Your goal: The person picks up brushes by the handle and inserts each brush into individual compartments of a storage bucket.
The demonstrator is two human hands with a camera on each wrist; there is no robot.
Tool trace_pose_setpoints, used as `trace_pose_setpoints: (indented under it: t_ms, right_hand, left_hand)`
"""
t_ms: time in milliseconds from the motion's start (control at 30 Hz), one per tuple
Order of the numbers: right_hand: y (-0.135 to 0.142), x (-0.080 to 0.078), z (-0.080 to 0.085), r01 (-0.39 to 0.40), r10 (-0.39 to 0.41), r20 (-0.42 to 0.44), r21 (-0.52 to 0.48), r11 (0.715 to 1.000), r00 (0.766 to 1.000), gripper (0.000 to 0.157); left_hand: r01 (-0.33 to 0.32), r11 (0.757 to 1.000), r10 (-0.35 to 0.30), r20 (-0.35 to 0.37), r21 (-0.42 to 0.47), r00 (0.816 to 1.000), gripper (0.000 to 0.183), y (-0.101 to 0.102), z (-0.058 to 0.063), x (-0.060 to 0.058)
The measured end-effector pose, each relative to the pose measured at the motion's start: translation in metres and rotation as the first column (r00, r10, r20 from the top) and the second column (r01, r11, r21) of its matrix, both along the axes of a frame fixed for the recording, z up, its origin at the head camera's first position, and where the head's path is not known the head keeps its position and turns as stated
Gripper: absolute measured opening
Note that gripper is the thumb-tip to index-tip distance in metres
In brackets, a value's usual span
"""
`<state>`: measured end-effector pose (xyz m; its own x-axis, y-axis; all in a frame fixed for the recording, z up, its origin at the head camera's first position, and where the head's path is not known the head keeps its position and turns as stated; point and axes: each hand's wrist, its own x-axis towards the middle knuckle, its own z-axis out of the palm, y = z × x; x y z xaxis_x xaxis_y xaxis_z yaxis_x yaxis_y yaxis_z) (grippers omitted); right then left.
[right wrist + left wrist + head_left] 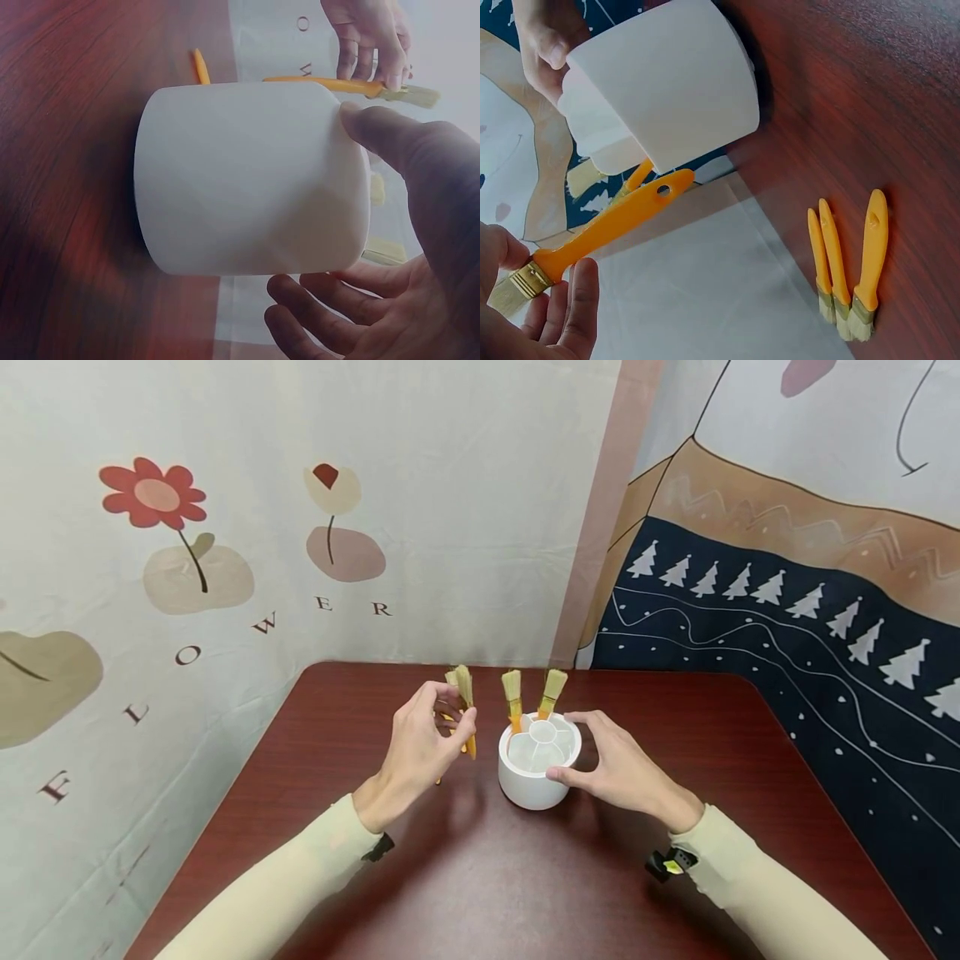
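My left hand [422,743] pinches a paintbrush [615,229] near its metal collar, bristles up and orange handle slanting down. It is just left of a white round brush holder [534,789] with a divided insert [543,732]. In the left wrist view the handle's end overlaps the holder's rim. My right hand [628,767] grips the holder from the right, thumb on the near rim and fingers at the far side. Two paintbrushes, one at the left [512,692] and one at the right [552,692], stand bristles up in the holder's back compartments.
Three more orange-handled paintbrushes [874,247] lie side by side on the dark red wooden table [480,893], left of the holder and partly hidden behind my left hand in the head view. Printed cloth [465,510] hangs along the table's back edge.
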<state>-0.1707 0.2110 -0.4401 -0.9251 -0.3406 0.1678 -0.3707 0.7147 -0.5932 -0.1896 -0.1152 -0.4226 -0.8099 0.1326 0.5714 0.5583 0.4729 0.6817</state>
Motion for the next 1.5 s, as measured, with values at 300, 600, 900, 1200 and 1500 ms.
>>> trace_pose_setpoints:
  t_ms: [300, 600, 900, 1200, 1500]
  right_hand:
    - [-0.001, 0.002, -0.001, 0.012, -0.012, -0.017, -0.004, 1.0, 1.0, 0.093]
    - [-0.002, 0.004, 0.0, 0.025, -0.025, -0.009, 0.0, 1.0, 1.0, 0.095]
    - [-0.004, 0.004, 0.0, 0.039, -0.039, -0.002, 0.0, 0.999, 0.999, 0.095]
    - [-0.009, 0.007, 0.001, 0.066, -0.066, -0.013, -0.008, 0.998, 0.998, 0.093]
    - [-0.011, 0.008, -0.001, 0.079, -0.08, -0.043, -0.018, 0.997, 0.996, 0.092]
  left_hand:
    - [0.011, 1.0, -0.011, -0.024, 0.006, 1.0, 0.029, 0.005, 0.005, 0.006]
    - [0.024, 0.999, -0.022, -0.062, 0.044, 0.998, 0.03, 0.01, 0.012, 0.012]
    - [0.047, 0.995, -0.041, -0.07, 0.09, 0.997, 0.031, 0.014, 0.012, 0.014]
    - [0.08, 0.994, -0.075, -0.064, 0.073, 0.995, 0.032, 0.02, 0.008, 0.015]
    - [0.09, 0.995, -0.09, 0.015, 0.045, 0.996, 0.032, 0.026, -0.001, 0.017]
